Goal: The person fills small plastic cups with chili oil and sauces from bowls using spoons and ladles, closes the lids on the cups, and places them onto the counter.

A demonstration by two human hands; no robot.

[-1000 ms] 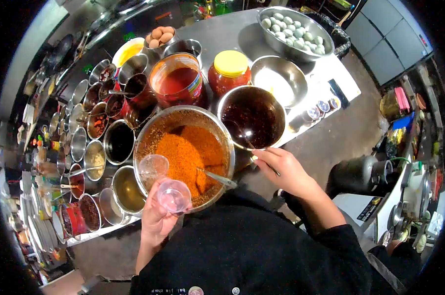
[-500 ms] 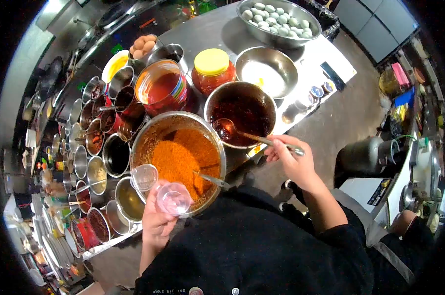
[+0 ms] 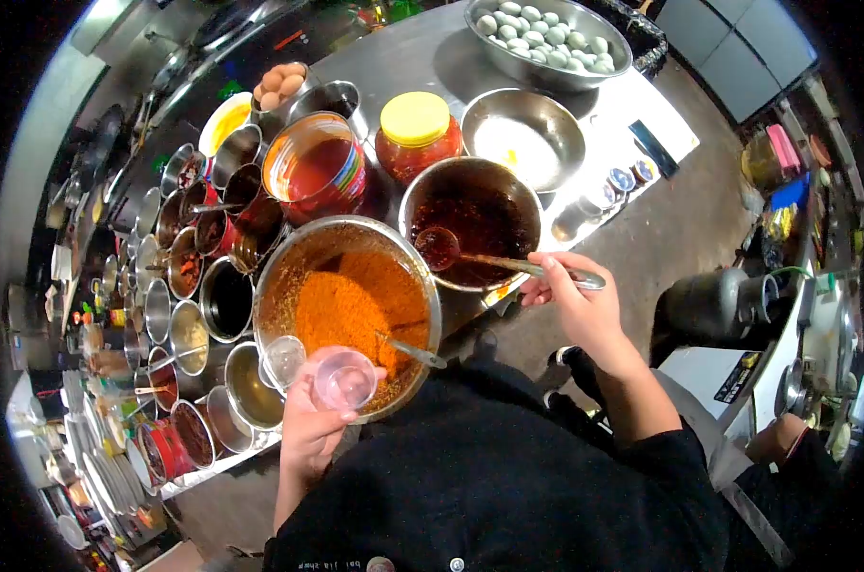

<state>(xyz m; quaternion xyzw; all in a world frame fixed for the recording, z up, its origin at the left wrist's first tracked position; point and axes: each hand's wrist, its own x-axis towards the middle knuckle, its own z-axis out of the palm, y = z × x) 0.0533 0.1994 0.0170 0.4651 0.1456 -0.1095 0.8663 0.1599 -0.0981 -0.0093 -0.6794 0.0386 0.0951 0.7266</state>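
My left hand (image 3: 316, 419) holds a small clear plastic cup (image 3: 344, 378), with a clear round lid (image 3: 284, 360) beside it, over the near left rim of a large steel bowl (image 3: 436, 319). Orange-red powder (image 3: 341, 300) fills part of that bowl, and a spoon (image 3: 411, 350) rests in it. My right hand (image 3: 580, 300) is closed around the handle of a ladle (image 3: 508, 264). The ladle's round head is at the left inside of a steel pot (image 3: 537, 205) of dark red sauce, and looks filled with sauce.
Behind the pot stand a yellow-lidded jar (image 3: 416, 133), a tin of red liquid (image 3: 318, 172) and a steel bowl (image 3: 570, 129). A basin of pale eggs (image 3: 546, 43) is at the back. Many seasoning containers crowd the left. Another person's arm (image 3: 780, 439) shows at lower right.
The ladle's head has come up into view from the dark sauce, and my right hand has shifted along its handle. My left hand still holds the cup, now tilted slightly differently. The view has shifted.
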